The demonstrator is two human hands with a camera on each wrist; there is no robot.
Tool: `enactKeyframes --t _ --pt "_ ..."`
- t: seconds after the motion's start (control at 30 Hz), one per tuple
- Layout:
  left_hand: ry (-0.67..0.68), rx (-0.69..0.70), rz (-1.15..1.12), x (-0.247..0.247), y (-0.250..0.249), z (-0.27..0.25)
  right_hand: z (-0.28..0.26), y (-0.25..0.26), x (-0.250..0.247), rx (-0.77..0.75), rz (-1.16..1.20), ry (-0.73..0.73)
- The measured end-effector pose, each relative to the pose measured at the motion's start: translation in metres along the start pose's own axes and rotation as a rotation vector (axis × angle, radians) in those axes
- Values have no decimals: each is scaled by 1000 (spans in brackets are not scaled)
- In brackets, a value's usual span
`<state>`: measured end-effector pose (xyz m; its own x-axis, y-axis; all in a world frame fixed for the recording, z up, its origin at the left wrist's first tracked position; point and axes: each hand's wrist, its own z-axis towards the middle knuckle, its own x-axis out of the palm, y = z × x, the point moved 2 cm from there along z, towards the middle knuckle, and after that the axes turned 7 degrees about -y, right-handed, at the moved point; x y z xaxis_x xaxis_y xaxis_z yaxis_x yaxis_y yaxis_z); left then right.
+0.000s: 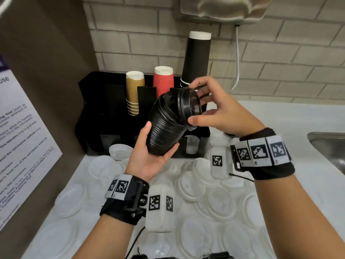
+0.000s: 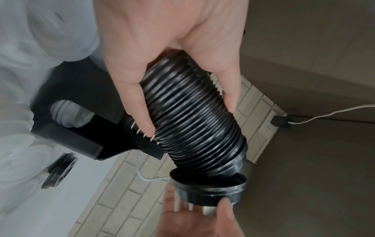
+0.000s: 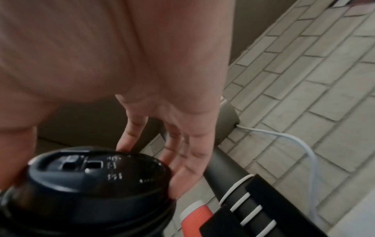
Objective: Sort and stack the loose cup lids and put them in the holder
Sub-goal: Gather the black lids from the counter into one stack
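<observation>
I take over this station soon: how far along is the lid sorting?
Done: a few white lids sit in the holder. In hand: left hand grips the black lid stack; right hand fits another black lid on. Left: many white lids loose on the counter.

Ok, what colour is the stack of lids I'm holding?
Black. The stack of lids, ribbed with nested rims, shows best in the head view.

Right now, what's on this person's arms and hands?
The hands and forearms are bare, no sleeves or gloves. Each wrist carries a black fabric band with white tiles printed in black square codes, plus a white boxy camera module bearing similar codes. Thin black cables trail from the modules.
</observation>
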<state>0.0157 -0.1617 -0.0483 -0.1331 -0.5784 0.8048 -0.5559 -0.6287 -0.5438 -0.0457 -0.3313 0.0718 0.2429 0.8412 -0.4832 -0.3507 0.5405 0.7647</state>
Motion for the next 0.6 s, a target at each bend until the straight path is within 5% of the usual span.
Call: enactKeyframes --t 0.6 --pt "-3 -42 -16 2 11 2 13 1 14 -26 -39 139"
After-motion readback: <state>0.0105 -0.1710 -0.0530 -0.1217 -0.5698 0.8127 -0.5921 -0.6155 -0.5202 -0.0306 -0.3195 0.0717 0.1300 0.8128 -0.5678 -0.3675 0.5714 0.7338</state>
